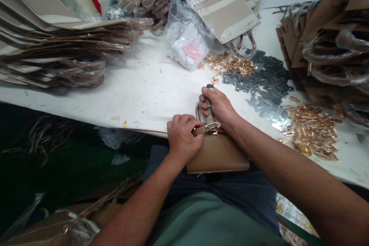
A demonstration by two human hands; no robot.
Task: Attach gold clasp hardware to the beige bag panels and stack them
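Observation:
My left hand (184,136) is closed on a short brown strap (199,129) with a shiny metal fitting (212,126) at its end. Beneath it, a brown leather bag piece (217,153) rests over my lap at the table's edge. My right hand (217,105) is wrapped round the grey handle of a hand tool (210,113), whose dark end points away from me. The tool's working end is hidden near the strap fitting, so its kind does not show. Part of a plastic-wrapped bag handle (197,110) curves up between my hands.
Gold-coloured fittings (313,130), grey metal plates (265,77) and small gold pieces (236,65) lie in heaps on the white table (138,92). Stacked bag panels (57,46) stand left, brown bag pieces (323,34) right. A plastic bag (187,42) sits at the back.

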